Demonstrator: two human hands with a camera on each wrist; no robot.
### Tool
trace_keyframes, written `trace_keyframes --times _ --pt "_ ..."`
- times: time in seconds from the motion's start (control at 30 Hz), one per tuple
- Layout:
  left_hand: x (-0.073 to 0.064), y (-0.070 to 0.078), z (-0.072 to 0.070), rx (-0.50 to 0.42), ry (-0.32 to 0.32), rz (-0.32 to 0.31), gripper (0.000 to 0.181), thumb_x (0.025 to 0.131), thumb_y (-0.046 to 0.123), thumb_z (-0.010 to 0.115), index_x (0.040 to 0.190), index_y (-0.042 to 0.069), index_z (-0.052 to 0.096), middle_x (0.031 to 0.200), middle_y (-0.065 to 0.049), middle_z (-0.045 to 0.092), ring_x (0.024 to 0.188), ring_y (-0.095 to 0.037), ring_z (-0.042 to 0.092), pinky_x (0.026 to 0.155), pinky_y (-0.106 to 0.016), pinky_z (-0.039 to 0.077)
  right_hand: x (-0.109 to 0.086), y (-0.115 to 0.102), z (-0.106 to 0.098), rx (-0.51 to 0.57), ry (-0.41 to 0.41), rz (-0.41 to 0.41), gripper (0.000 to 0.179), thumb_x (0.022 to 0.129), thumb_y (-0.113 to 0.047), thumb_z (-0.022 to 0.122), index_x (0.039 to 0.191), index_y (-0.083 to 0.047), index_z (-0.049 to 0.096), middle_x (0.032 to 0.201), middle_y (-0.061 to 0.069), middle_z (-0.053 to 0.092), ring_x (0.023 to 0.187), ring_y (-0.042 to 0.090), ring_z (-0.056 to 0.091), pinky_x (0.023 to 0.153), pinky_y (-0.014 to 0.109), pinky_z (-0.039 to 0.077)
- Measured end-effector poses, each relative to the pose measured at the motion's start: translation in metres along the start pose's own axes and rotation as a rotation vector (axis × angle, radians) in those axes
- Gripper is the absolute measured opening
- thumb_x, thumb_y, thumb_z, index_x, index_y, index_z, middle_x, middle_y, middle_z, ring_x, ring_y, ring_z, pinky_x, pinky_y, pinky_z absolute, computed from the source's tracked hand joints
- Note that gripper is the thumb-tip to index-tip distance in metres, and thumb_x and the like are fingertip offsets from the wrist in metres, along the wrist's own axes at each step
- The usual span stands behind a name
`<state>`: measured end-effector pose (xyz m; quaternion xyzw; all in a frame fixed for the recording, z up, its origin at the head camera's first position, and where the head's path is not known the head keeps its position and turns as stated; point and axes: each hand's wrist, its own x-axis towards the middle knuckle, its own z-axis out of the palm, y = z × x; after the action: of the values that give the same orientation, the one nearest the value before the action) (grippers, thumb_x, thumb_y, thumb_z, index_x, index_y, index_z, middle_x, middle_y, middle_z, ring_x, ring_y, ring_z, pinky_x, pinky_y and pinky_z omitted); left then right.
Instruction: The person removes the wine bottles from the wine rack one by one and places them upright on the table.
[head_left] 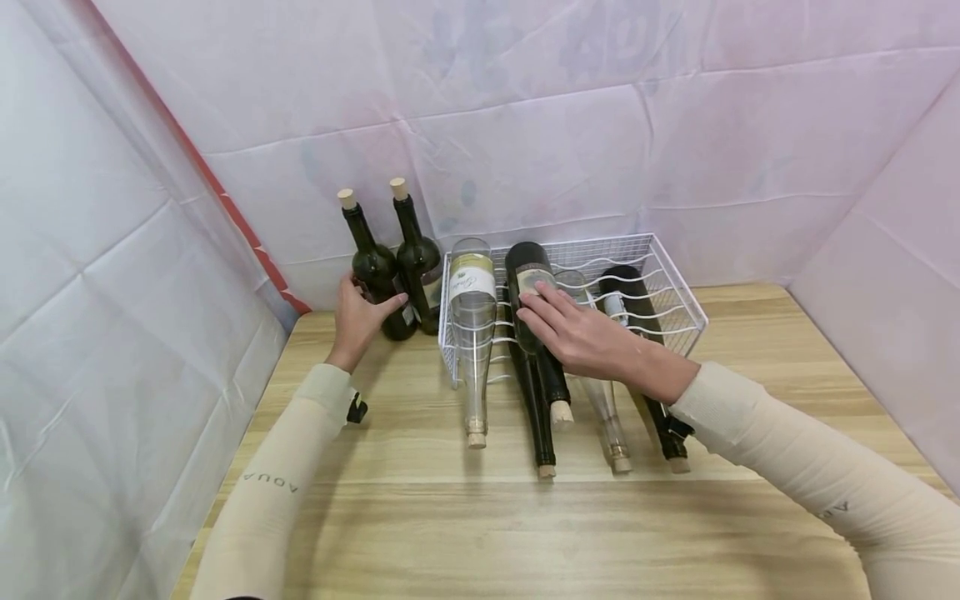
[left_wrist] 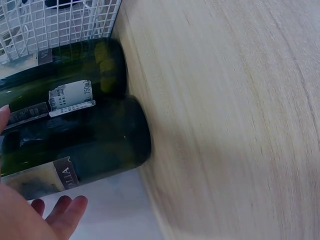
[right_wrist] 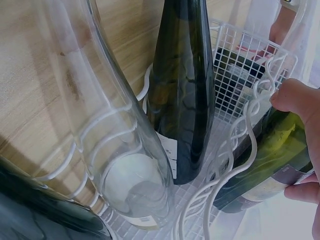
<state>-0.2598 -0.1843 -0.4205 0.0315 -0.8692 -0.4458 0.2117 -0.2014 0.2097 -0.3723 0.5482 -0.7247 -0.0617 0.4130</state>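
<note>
Green btl, R grip round it, lay on wavy rack, prob. anti-roll. L grip clasped upright btl at rack's 9 o'clock.

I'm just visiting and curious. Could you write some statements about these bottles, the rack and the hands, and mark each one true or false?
1. Two corked dark wine bottles stand upright beside the white wire rack. True.
2. The right hand touches a dark labelled bottle lying on the rack. True.
3. The left hand is above the rack. False: the left hand is at the leftmost standing bottle.
4. The yellow-and-white-labelled bottle stands upright. False: that clear bottle lies down.
</note>
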Motion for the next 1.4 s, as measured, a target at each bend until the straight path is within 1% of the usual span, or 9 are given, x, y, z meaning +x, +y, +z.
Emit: trace_keyframes --times 0.17,0.4,0.63,0.77,0.93,1.03,1.2,1.3,1.4 --pt "-0.001 0.0 -0.004 0.048 -0.005 0.011 0.106 0.076 0.043 0.092 0.156 0.004 0.034 0.143 -0.021 0.051 0.128 -0.036 0.053 0.109 -0.052 0.047 0.002 0.006 0.0 -0.003 0.048 0.004 0.048 0.1 0.004 0.023 0.127 0.013 0.062 0.125 0.033 0.067 0.117 0.05 0.067 0.092 0.048 0.062" --pt "-0.003 0.004 -0.009 0.083 -0.009 0.015 0.109 0.075 0.043 0.092 0.157 0.003 0.032 0.149 -0.023 0.048 0.132 -0.039 0.052 0.112 -0.052 0.047 0.002 0.013 -0.007 -0.006 0.04 0.014 0.05 0.1 0.006 0.02 0.128 0.013 0.061 0.127 0.033 0.067 0.118 0.049 0.067 0.095 0.048 0.061" --pt "-0.004 0.004 -0.013 0.084 -0.007 0.044 0.108 0.076 0.045 0.091 0.157 0.004 0.033 0.149 -0.023 0.047 0.13 -0.039 0.053 0.111 -0.052 0.048 0.002 0.017 -0.01 0.013 0.074 0.035 0.047 0.1 0.007 0.025 0.129 0.013 0.06 0.128 0.033 0.066 0.119 0.049 0.067 0.092 0.048 0.062" --pt "-0.007 0.004 -0.014 0.084 0.004 0.049 0.107 0.076 0.042 0.092 0.157 0.005 0.033 0.15 -0.022 0.046 0.131 -0.039 0.052 0.112 -0.051 0.047 0.002 0.017 -0.012 0.039 0.09 0.059 0.047 0.097 0.008 0.026 0.131 0.014 0.058 0.13 0.033 0.065 0.119 0.049 0.067 0.087 0.047 0.063" --pt "-0.012 0.007 -0.016 0.094 0.023 0.061 0.108 0.077 0.04 0.092 0.158 0.004 0.031 0.153 -0.023 0.043 0.134 -0.041 0.049 0.113 -0.053 0.045 0.002 0.018 -0.015 0.067 0.094 0.078 0.045 0.099 0.007 0.029 0.132 0.013 0.057 0.133 0.033 0.063 0.121 0.049 0.066 0.086 0.049 0.063" --pt "-0.015 0.01 -0.019 0.102 0.032 0.076 0.109 0.077 0.04 0.092 0.159 0.003 0.03 0.153 -0.023 0.042 0.134 -0.043 0.048 0.113 -0.053 0.045 0.002 0.02 -0.017 0.09 0.087 0.088 0.045 0.1 0.007 0.028 0.134 0.013 0.057 0.135 0.034 0.062 0.123 0.05 0.065 0.088 0.051 0.062" --pt "-0.016 0.016 -0.022 0.131 0.048 0.11 0.108 0.078 0.041 0.091 0.159 0.004 0.03 0.151 -0.023 0.043 0.131 -0.044 0.05 0.109 -0.054 0.048 0.003 0.021 -0.021 0.129 0.09 0.125 0.045 0.1 0.006 0.028 0.135 0.012 0.056 0.137 0.034 0.061 0.124 0.051 0.064 0.079 0.051 0.063" --pt "-0.018 0.018 -0.023 0.154 0.062 0.135 0.106 0.077 0.042 0.091 0.158 0.004 0.033 0.15 -0.022 0.044 0.13 -0.043 0.051 0.107 -0.054 0.049 0.004 0.023 -0.023 0.146 0.098 0.144 0.044 0.098 0.006 0.033 0.135 0.012 0.056 0.136 0.034 0.062 0.125 0.05 0.063 0.076 0.052 0.063" --pt "-0.018 0.021 -0.023 0.168 0.081 0.172 0.105 0.077 0.04 0.092 0.156 0.002 0.035 0.149 -0.023 0.046 0.128 -0.042 0.052 0.105 -0.053 0.05 0.006 0.024 -0.025 0.167 0.097 0.16 0.045 0.092 0.008 0.042 0.135 0.012 0.055 0.137 0.034 0.061 0.125 0.05 0.063 0.074 0.053 0.063"
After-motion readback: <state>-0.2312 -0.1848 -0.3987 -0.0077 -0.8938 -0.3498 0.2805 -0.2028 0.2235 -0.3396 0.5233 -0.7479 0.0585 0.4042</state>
